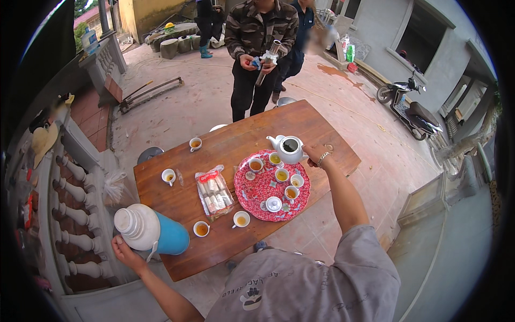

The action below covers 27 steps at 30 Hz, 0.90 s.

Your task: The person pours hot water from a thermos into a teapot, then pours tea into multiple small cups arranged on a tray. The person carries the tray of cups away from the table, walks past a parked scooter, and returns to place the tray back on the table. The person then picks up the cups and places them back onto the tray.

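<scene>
My right hand [318,155] grips the handle of a white teapot [297,156], raised over the back right of a red patterned tray [253,201]. The pot has no lid on, and dark contents show inside. Its white lid [273,204] lies on the tray among several small cups, such as a cup of amber tea [255,164] and a cup of yellow-green tea [282,175]. At the table's front left, my left hand [128,255] is by the shoulder of a blue-and-white thermos flask [169,235]; its fingertips are partly hidden, so its grip is unclear.
The wooden table [177,261] also bears a plastic-wrapped pack of pale rolls [215,193] and several more teacups [201,228]. Opposite stands a person in a camouflage jacket [257,30], holding a metal tube [261,76]. A balustrade [80,215] runs along the left; a motorbike [410,104] stands back right.
</scene>
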Each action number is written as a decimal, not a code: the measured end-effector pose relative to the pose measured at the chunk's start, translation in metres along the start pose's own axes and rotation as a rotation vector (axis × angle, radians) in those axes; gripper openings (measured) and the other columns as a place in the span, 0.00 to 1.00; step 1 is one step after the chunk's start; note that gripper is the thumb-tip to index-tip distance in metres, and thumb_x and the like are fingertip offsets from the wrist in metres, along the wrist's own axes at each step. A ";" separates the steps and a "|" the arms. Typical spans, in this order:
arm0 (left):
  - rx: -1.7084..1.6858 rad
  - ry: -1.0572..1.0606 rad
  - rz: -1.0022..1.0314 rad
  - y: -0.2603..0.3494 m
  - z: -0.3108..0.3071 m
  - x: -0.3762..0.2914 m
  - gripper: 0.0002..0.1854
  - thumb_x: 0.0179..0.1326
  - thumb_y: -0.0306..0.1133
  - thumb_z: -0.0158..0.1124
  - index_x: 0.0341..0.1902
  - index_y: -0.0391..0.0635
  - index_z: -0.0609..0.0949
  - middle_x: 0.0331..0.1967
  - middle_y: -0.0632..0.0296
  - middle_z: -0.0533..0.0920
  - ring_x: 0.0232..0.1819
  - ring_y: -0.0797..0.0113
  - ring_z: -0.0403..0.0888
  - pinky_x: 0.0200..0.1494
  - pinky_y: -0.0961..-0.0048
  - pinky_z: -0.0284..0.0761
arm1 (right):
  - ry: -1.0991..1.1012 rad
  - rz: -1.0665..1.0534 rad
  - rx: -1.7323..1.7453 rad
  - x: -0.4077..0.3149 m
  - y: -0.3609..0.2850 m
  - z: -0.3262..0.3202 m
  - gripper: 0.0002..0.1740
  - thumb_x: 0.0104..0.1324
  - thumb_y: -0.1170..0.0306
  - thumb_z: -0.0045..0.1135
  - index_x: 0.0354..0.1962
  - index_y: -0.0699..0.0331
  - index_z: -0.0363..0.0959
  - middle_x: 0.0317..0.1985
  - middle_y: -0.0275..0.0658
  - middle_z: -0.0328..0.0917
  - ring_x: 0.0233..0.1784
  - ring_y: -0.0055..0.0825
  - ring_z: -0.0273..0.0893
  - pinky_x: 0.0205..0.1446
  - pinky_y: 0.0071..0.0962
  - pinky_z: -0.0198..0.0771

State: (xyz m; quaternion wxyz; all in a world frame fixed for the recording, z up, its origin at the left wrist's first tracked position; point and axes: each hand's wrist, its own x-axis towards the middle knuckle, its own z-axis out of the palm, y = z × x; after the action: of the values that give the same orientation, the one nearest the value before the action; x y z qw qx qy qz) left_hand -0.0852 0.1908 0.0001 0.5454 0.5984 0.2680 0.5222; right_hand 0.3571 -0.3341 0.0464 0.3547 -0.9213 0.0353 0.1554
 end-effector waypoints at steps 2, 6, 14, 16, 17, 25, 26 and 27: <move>0.000 0.021 -0.011 0.004 0.001 -0.003 0.17 0.76 0.43 0.53 0.42 0.39 0.76 0.37 0.65 0.77 0.41 0.75 0.72 0.48 0.75 0.69 | -0.048 -0.017 -0.157 -0.002 -0.026 0.003 0.30 0.70 0.46 0.49 0.31 0.67 0.81 0.17 0.45 0.79 0.16 0.28 0.77 0.20 0.31 0.70; 0.042 0.028 -0.005 0.007 0.001 -0.003 0.17 0.76 0.42 0.53 0.42 0.39 0.76 0.36 0.65 0.77 0.41 0.76 0.72 0.48 0.75 0.69 | -0.107 -0.109 -0.491 -0.005 -0.067 0.019 0.30 0.67 0.48 0.50 0.47 0.67 0.82 0.35 0.52 0.86 0.35 0.40 0.86 0.42 0.38 0.79; 0.042 0.023 0.026 -0.001 -0.002 -0.002 0.16 0.76 0.41 0.53 0.41 0.38 0.76 0.35 0.67 0.76 0.39 0.77 0.71 0.46 0.77 0.68 | 0.023 -0.243 -1.028 -0.019 -0.117 0.059 0.27 0.67 0.49 0.50 0.51 0.57 0.83 0.53 0.44 0.84 0.57 0.41 0.82 0.58 0.40 0.77; 0.045 0.027 0.038 -0.001 -0.003 -0.001 0.16 0.75 0.41 0.53 0.41 0.38 0.76 0.34 0.67 0.76 0.38 0.77 0.70 0.45 0.77 0.67 | 0.020 -0.295 -1.102 -0.018 -0.123 0.066 0.26 0.68 0.50 0.50 0.50 0.58 0.84 0.52 0.45 0.84 0.56 0.41 0.83 0.57 0.40 0.78; 0.055 0.030 0.046 -0.002 -0.002 -0.001 0.16 0.75 0.41 0.53 0.41 0.38 0.76 0.34 0.67 0.76 0.38 0.77 0.70 0.45 0.77 0.67 | 0.013 -0.318 -1.153 -0.017 -0.125 0.069 0.25 0.68 0.51 0.50 0.49 0.58 0.84 0.52 0.45 0.85 0.56 0.41 0.83 0.57 0.40 0.78; 0.068 0.027 0.050 -0.003 -0.003 -0.001 0.15 0.74 0.40 0.54 0.40 0.39 0.76 0.33 0.68 0.75 0.37 0.78 0.69 0.43 0.78 0.67 | 0.028 -0.385 -1.204 -0.015 -0.135 0.084 0.22 0.69 0.54 0.50 0.46 0.59 0.86 0.51 0.46 0.85 0.54 0.40 0.84 0.55 0.39 0.79; 0.070 0.030 0.046 -0.003 -0.003 -0.002 0.15 0.74 0.40 0.54 0.40 0.39 0.76 0.33 0.69 0.75 0.37 0.78 0.69 0.42 0.78 0.66 | 0.036 -0.418 -1.231 -0.017 -0.139 0.083 0.22 0.69 0.54 0.51 0.46 0.59 0.86 0.51 0.46 0.85 0.54 0.40 0.84 0.55 0.39 0.79; 0.044 0.031 0.041 -0.003 -0.004 -0.002 0.15 0.74 0.40 0.54 0.40 0.39 0.76 0.33 0.69 0.75 0.36 0.78 0.69 0.42 0.78 0.66 | 0.022 -0.399 -1.216 -0.019 -0.142 0.083 0.22 0.69 0.54 0.51 0.46 0.58 0.86 0.51 0.45 0.85 0.54 0.40 0.84 0.55 0.39 0.79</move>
State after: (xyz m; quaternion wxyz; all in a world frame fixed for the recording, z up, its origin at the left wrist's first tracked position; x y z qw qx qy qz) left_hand -0.0883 0.1914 -0.0033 0.5172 0.6072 0.2756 0.5366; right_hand 0.3426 -0.1740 0.0858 -0.2094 -0.9484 -0.2279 0.0691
